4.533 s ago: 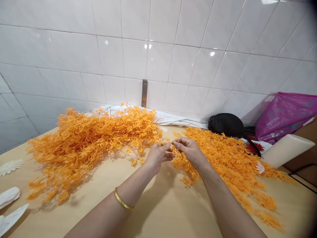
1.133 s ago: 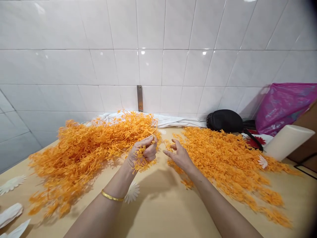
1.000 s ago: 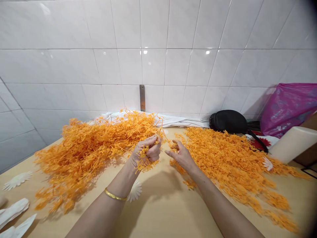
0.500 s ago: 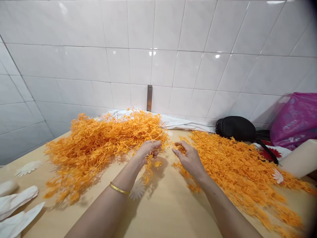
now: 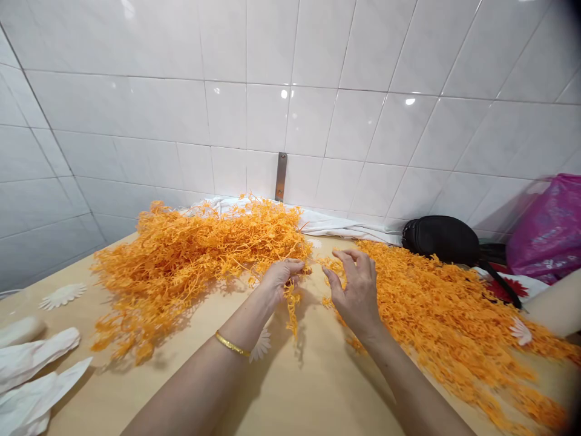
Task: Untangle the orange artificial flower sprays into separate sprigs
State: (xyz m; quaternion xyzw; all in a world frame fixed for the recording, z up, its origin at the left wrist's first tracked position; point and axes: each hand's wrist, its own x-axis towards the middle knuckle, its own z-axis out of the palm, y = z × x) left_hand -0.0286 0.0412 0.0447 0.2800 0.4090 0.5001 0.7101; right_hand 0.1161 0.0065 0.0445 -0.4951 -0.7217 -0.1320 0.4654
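My left hand (image 5: 285,280) pinches an orange strand (image 5: 293,312) that dangles below its fingers over the table. To its right, my right hand (image 5: 356,290) has its thumb and fingers apart; nothing plain to see is held between them. A tall heap of orange strands (image 5: 190,254) lies behind and left of my left hand. Beside my right hand, a flatter spread of orange strands (image 5: 436,309) reaches toward the right edge. A white petalled piece (image 5: 260,346) lies on the table, partly behind my left wrist.
A black pouch (image 5: 440,238) with a strap and a purple bag (image 5: 547,230) are at the right. White cloth (image 5: 331,224) runs along the tiled wall. White pieces (image 5: 39,357) and a white flower shape (image 5: 62,296) lie at the left of the table (image 5: 318,393).
The view has shifted slightly. My right hand has raised and spread its fingers more. My left hand still pinches, and the strand under it now hangs straighter.
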